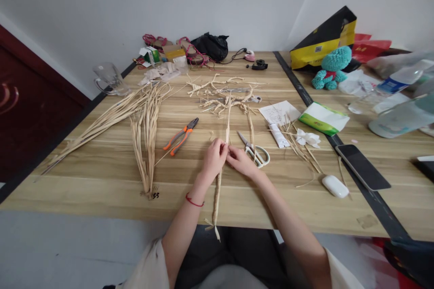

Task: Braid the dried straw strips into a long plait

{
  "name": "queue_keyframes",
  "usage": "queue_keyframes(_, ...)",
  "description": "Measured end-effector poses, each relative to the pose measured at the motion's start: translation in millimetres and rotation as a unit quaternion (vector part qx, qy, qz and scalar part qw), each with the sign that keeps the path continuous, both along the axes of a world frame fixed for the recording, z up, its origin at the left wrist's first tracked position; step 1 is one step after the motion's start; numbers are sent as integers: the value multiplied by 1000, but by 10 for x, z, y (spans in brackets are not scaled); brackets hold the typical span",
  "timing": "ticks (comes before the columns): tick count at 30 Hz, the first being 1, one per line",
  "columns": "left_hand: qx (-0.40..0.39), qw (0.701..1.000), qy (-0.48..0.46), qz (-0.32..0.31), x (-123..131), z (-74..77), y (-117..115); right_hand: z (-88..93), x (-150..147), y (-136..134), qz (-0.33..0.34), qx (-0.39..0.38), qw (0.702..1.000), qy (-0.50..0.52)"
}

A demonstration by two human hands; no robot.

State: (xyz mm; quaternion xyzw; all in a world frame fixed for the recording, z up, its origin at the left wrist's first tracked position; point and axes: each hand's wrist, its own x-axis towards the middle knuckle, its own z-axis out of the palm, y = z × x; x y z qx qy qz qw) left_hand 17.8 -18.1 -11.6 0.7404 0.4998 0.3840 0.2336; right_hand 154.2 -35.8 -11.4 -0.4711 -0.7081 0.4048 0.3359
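My left hand [215,157] and my right hand [240,160] meet at the middle of the table, both with fingers closed on a braided straw cord [217,194]. The finished-looking braid runs down toward me and its frayed tip hangs past the table edge. Above my fingers, loose pale strands of the cord reach away toward several branching straw-wrapped pieces [233,101]. Beside my right hand lie scissors [257,155] with white handles. To the left of my left hand rest pliers [181,136] with orange grips. The exact finger hold on the strands is partly hidden.
Bundles of dry straw [148,144] spread at left near a glass mug [110,80]. At right are a white tube [279,135], a tissue pack [323,118], a white case [335,186], a phone [362,167] and a turquoise crocheted doll [334,67]. A black bag [210,47] sits at the back.
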Motion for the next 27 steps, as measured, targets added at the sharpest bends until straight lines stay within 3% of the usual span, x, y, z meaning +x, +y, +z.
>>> queue_keyframes(27, 0, 1000, 30, -6, -4, 27, -14, 6, 15, -5, -3, 21, 999, -47)
